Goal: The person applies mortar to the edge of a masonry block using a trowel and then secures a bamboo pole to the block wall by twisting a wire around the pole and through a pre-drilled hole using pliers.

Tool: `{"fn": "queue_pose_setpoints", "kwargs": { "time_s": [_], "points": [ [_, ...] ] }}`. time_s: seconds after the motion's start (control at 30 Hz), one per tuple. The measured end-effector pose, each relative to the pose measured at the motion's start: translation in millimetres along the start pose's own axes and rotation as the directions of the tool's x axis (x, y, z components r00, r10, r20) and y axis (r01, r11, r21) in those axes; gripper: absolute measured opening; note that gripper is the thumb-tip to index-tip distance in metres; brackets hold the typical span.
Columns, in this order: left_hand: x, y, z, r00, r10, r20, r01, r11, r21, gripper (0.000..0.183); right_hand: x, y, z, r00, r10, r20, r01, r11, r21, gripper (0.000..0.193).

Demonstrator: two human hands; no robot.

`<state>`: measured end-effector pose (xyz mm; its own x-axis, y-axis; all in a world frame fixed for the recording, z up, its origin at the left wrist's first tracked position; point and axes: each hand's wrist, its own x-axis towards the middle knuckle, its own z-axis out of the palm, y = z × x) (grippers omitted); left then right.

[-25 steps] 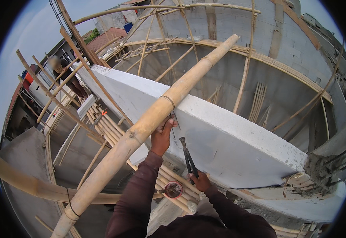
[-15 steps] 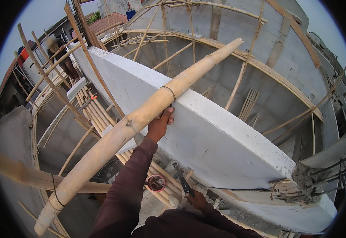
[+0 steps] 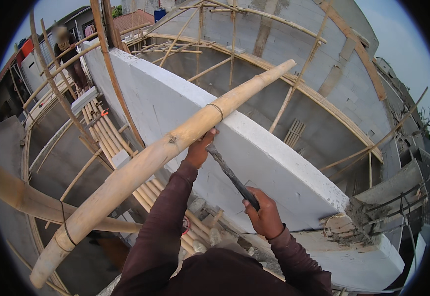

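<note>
A thick bamboo pole [image 3: 175, 138] lies slanting across the top edge of a white block wall [image 3: 274, 172]. A dark wire loop [image 3: 217, 111] is wrapped around it where it crosses the wall. Just below that crossing, my left hand [image 3: 200, 150] is closed against the wall face, fingertips at the pole's underside. Whatever it pinches is too small to make out. My right hand [image 3: 264, 212] grips the black handle of a long, dark, worn hand tool [image 3: 229, 172]. The tool's narrow grey end is right beside my left fingers; its exact kind is unclear.
Another bamboo pole [image 3: 96, 223] is lashed across at the lower left. Several bamboo poles [image 3: 109, 135] form a walkway below, with a white block [image 3: 84, 98] on it. A person [image 3: 67, 54] stands at the far left. Rebar [image 3: 397, 207] sticks out of broken concrete at right.
My right hand has risen from low by my body, bringing the tool's end up to my left hand. My left hand stays under the pole; the view has shifted slightly.
</note>
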<state>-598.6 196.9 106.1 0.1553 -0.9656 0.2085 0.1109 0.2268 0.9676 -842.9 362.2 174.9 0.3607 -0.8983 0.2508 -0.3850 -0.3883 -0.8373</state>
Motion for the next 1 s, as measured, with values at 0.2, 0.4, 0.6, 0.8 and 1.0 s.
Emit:
{"fn": "queue_pose_setpoints", "kwargs": {
  "time_s": [0.2, 0.4, 0.6, 0.8, 1.0],
  "points": [
    [3.5, -1.4, 15.8, 0.998, -0.057, -0.011, 0.056, 0.994, -0.089, 0.029, 90.5, -86.6, -66.3, 0.978, -0.204, 0.047, 0.203, 0.871, -0.447, 0.024],
    [2.9, -8.7, 10.2, 0.998, 0.062, -0.017, -0.064, 0.992, -0.105, 0.03, 153.4, -95.3, -86.4, 0.988, -0.073, 0.133, 0.151, 0.588, -0.795, 0.018],
    [-2.8, 2.3, 10.5, 0.998, 0.061, -0.007, -0.061, 0.988, -0.141, 0.03, 149.0, -101.6, -75.9, 0.954, -0.293, 0.064, 0.247, 0.647, -0.721, 0.016],
    [-0.7, -8.9, 9.4, 0.999, 0.047, 0.014, -0.044, 0.984, -0.171, 0.032, 151.4, -95.8, -83.6, 0.969, -0.227, 0.1, 0.218, 0.589, -0.778, 0.016],
    [-7.3, -4.3, 6.2, 0.999, -0.012, 0.034, 0.019, 0.975, -0.221, 0.031, 155.0, -94.0, -74.7, 0.997, -0.036, 0.062, 0.071, 0.527, -0.847, 0.016]
  ]
}}
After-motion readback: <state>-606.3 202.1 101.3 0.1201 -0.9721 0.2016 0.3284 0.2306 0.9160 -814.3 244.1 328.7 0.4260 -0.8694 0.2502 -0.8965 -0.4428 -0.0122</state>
